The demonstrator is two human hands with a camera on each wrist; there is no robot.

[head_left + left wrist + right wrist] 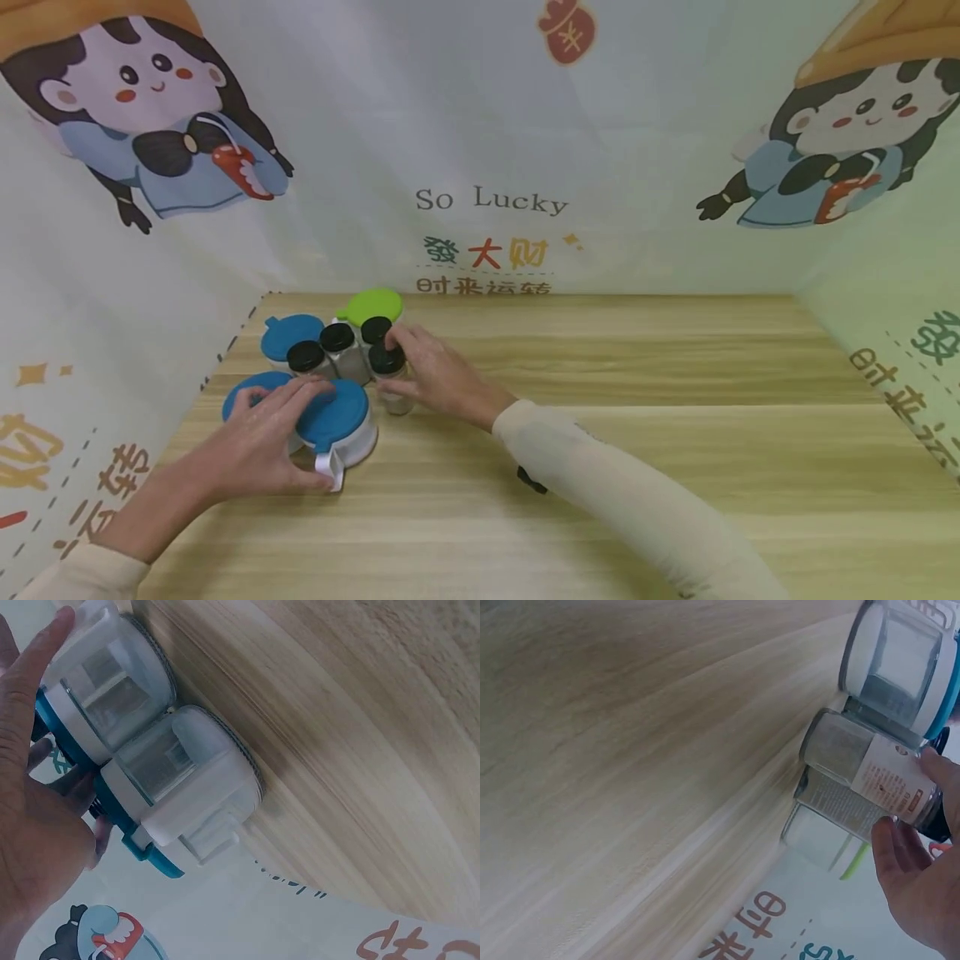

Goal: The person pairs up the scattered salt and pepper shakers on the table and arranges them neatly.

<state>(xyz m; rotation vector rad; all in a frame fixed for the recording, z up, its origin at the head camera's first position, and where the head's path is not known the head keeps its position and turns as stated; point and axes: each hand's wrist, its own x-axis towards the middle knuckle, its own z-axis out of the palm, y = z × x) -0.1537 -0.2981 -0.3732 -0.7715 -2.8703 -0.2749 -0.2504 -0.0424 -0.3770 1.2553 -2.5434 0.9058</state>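
My left hand [258,442] grips the front blue-lidded jar [341,417], thumb by its white handle and fingers over the lid. A second blue-lidded jar [184,769] stands against it in the left wrist view. My right hand [446,375] holds a small clear jar with a black cap [386,358] between thumb and fingers. This jar's pale printed label [891,774] shows in the right wrist view. Three more black-capped jars, including one at the left [306,357], stand close behind. The jars are upright on the wooden table.
Another blue-lidded jar [292,337] and a green-lidded jar [375,308] stand at the back of the cluster. A printed cloth [487,150] rises behind and beside the wooden table [637,375]. A small black object [532,480] shows beside the right sleeve.
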